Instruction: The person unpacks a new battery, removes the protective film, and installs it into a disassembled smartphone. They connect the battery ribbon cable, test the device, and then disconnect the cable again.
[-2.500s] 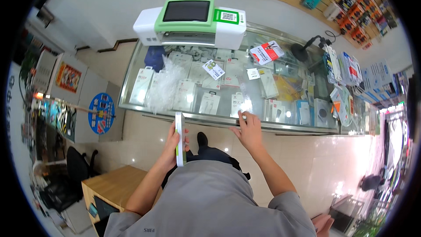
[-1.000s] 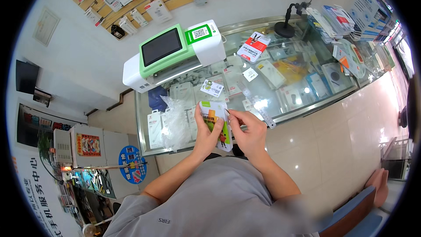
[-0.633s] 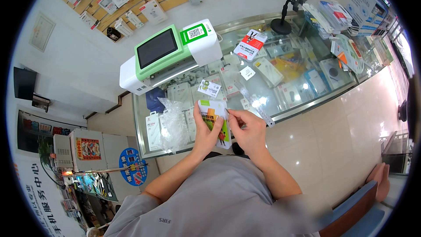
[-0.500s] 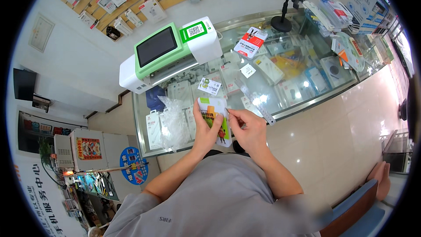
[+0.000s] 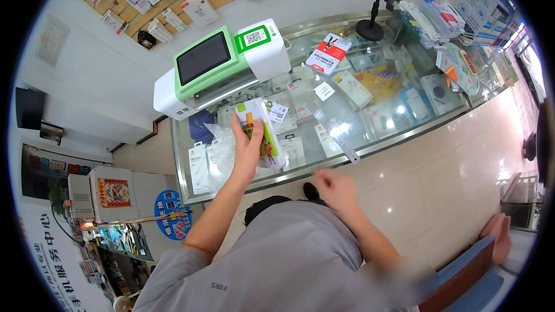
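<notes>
A flat white-and-green box with an orange print (image 5: 270, 145) is clamped between the thumb and fingers of the left hand (image 5: 248, 153), held over the near left part of the metal-edged glass counter (image 5: 404, 137). The right hand (image 5: 337, 189) is held apart, nearer than the counter's edge, fingers curled in; through blur, whether anything is pinched cannot be told. Crumpled clear plastic wrap (image 5: 221, 159) is seen left of the box, a translucent flat strip (image 5: 334, 133) right.

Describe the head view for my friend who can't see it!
A person's left hand holds a white box over a glass counter. The right hand, blurred, is off the box. The counter holds a ruler and a machine with a screen.
</notes>
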The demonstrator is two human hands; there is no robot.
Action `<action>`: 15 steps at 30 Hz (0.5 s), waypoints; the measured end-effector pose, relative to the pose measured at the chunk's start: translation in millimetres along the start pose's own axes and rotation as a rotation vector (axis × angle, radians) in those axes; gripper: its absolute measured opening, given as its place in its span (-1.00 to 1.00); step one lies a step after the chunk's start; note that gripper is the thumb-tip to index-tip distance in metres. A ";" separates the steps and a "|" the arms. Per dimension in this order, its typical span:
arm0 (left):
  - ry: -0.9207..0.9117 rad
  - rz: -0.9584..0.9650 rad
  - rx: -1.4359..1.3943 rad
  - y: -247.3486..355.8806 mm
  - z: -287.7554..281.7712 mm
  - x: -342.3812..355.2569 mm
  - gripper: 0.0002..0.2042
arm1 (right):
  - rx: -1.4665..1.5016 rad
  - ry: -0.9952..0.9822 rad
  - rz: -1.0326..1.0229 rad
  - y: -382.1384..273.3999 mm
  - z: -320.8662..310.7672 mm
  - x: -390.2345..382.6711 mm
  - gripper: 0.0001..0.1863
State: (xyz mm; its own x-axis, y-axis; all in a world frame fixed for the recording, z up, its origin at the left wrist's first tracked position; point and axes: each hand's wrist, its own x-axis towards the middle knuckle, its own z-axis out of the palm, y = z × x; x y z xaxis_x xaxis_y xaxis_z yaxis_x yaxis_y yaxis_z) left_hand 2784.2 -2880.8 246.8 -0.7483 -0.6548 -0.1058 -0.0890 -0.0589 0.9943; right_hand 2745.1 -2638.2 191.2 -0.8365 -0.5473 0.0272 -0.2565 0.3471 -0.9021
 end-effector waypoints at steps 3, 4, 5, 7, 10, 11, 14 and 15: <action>-0.101 -0.219 0.036 -0.4 2.2 -7.1 -0.23 | -0.217 0.315 0.036 39.5 -28.7 59.9 -0.87; -0.156 -0.176 0.011 -24.4 -5.1 -6.4 -0.17 | -0.310 0.439 0.005 43.2 -34.1 81.2 -0.87; -0.194 -0.228 0.016 -27.2 -0.1 -10.8 -0.14 | -0.322 0.446 -0.006 51.3 -44.2 100.1 -0.86; -0.254 -0.330 0.031 -32.3 11.2 -21.2 -0.08 | -0.442 0.484 -0.130 56.0 -46.4 112.5 -0.81; -0.352 -0.291 0.025 -37.0 15.4 -30.9 -0.03 | -0.441 0.452 -0.401 45.0 -31.9 106.5 -0.62; -0.359 -0.295 -0.033 -36.3 18.7 -32.1 -0.03 | -0.220 0.347 -0.443 31.7 -18.2 89.6 -0.47; -0.436 -0.388 -0.262 -43.5 24.6 -34.7 -0.04 | 0.670 -0.254 0.028 -21.2 8.4 43.3 -0.05; -0.452 -0.357 -0.224 -43.3 26.1 -36.4 -0.06 | 0.745 -0.295 0.062 -27.1 17.9 35.8 0.04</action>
State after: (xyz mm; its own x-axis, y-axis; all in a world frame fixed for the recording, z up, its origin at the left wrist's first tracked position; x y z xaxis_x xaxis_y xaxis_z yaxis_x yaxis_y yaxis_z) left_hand 2798.2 -2834.7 207.3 -0.9066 -0.1843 -0.3796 -0.2821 -0.4042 0.8701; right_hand 2730.7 -2680.9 208.9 -0.6492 -0.7588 -0.0533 0.2637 -0.1588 -0.9514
